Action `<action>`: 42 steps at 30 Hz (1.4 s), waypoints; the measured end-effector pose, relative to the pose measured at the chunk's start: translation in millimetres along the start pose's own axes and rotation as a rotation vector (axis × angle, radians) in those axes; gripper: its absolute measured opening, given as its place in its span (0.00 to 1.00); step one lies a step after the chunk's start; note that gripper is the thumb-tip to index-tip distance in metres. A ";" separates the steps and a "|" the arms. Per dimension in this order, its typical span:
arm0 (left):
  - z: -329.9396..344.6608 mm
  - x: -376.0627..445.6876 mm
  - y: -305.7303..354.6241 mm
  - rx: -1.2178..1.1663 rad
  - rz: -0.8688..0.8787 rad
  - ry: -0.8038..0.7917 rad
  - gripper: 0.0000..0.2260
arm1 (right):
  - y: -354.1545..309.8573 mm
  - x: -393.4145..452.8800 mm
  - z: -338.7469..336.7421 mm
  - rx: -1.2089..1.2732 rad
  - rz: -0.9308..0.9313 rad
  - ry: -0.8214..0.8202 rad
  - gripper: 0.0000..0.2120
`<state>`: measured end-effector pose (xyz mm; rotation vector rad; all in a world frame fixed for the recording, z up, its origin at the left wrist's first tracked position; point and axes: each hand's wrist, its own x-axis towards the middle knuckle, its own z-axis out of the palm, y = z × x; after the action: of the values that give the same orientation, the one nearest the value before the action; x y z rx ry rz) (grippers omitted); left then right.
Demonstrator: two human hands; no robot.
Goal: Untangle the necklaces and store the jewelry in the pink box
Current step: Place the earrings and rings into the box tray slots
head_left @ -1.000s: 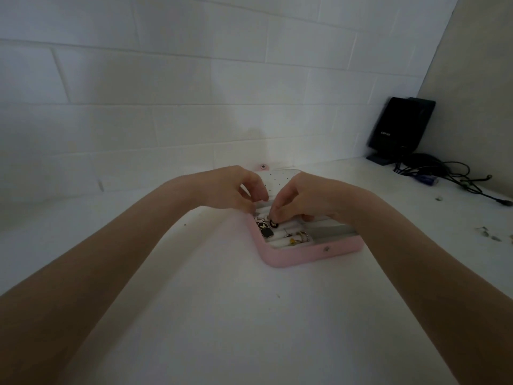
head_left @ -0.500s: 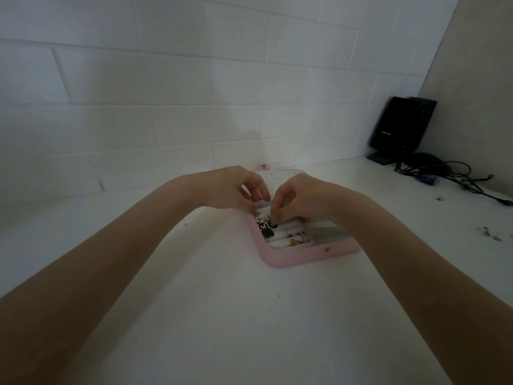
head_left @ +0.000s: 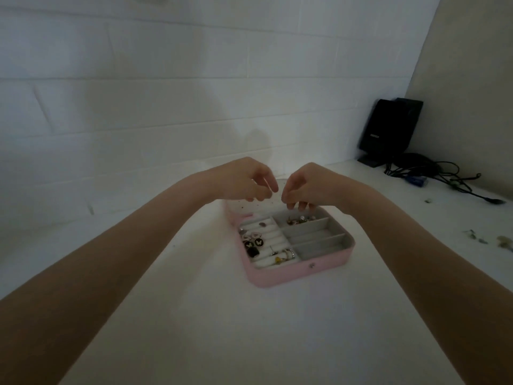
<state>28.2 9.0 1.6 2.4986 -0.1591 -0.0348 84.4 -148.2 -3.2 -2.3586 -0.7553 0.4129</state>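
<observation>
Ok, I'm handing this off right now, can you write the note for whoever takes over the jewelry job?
Left hand and right hand: both raised above the back of the open pink box, fingertips curled toward each other. Whether they pinch a fine chain between them cannot be told.
Box: on the white table, lid open.
Done: rings sit in the left ring rolls; small pieces lie in the back right compartment.
Left: the two nearer right compartments look empty. No necklace is visible in the box, so storing the necklaces and closing the lid remain.

Matt pink box (head_left: 299,273) with grey felt-like lining, on smooth white table (head_left: 222,329).
</observation>
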 end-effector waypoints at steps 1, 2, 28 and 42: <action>3.7 8.1 12.1 0.025 0.019 -0.024 0.07 | 7.1 -1.5 -6.1 -0.026 0.017 0.043 0.04; 9.4 16.3 24.2 0.049 0.037 -0.052 0.08 | 16.5 -3.9 -12.8 -0.070 0.037 0.095 0.05; 203.6 113.0 164.8 0.276 0.259 -0.118 0.22 | 218.6 -98.1 -53.0 -0.219 0.198 0.400 0.17; 150.0 97.5 124.9 0.453 0.128 -0.243 0.19 | 208.4 -55.6 -72.9 0.017 0.198 0.765 0.19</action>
<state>102.3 -191.3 -43.2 2.9228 -0.4732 -0.2778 160.1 -350.1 -76.4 -2.3122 -0.1552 -0.3975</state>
